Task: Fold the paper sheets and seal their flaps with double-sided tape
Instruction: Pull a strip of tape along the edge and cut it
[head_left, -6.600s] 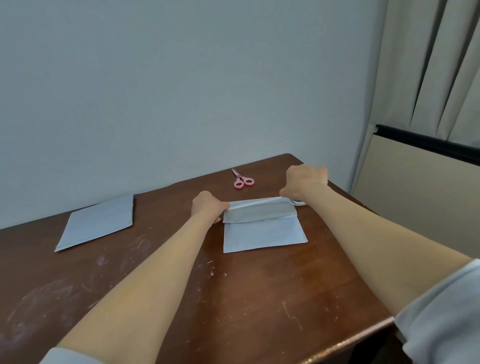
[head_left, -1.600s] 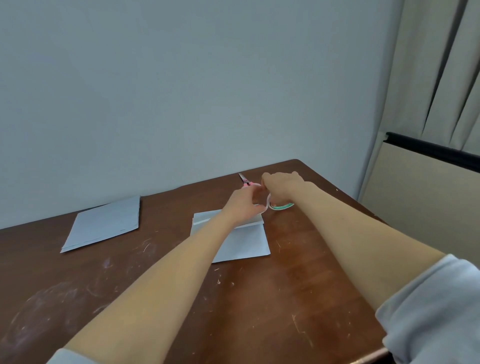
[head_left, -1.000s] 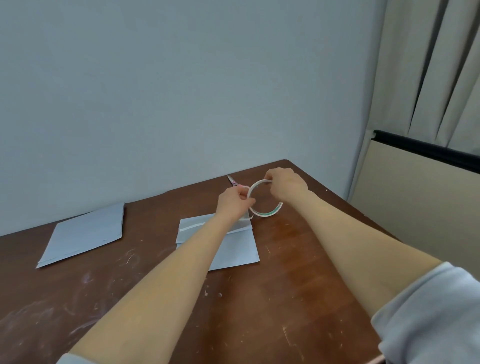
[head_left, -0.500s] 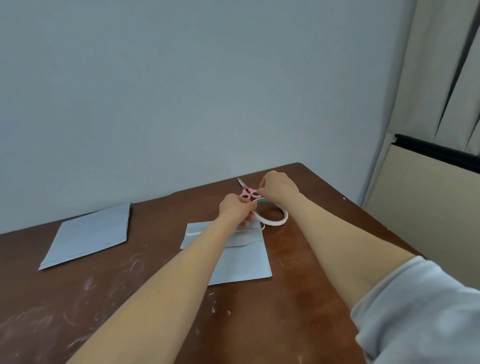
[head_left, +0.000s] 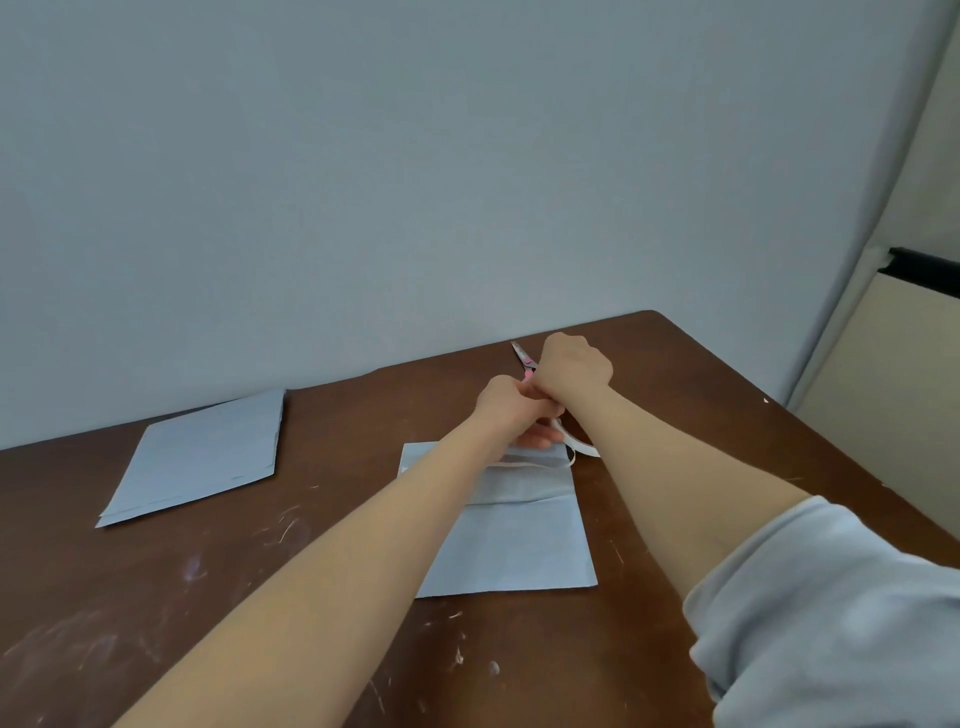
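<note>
— Where is the sheet being worked on?

— The folded sheet (head_left: 519, 545) lies flat on the brown table (head_left: 249, 603), right of centre. Its flap (head_left: 524, 484) is turned down over the far part, with a pale strip of tape (head_left: 530, 464) running along the far edge.

— And the hands?

— Both meet just beyond the sheet's far edge, touching each other. The left hand (head_left: 511, 410) has its fingers curled round the tape roll (head_left: 577, 446), whose white ring shows below the fingers, over the sheet's far right corner. The right hand (head_left: 574, 370) is a closed fist gripping the scissors (head_left: 521, 355). A bit of pink handle shows at the knuckles and the blades point away to the far left.

— Are the blades open?

— I cannot tell; only a short tip shows.

— Anything else on the table?

— A stack of paper sheets (head_left: 202, 457) lies well apart to the left, near the wall (head_left: 415, 182). A pale sleeve (head_left: 831, 603) is pushed up the right arm.
</note>
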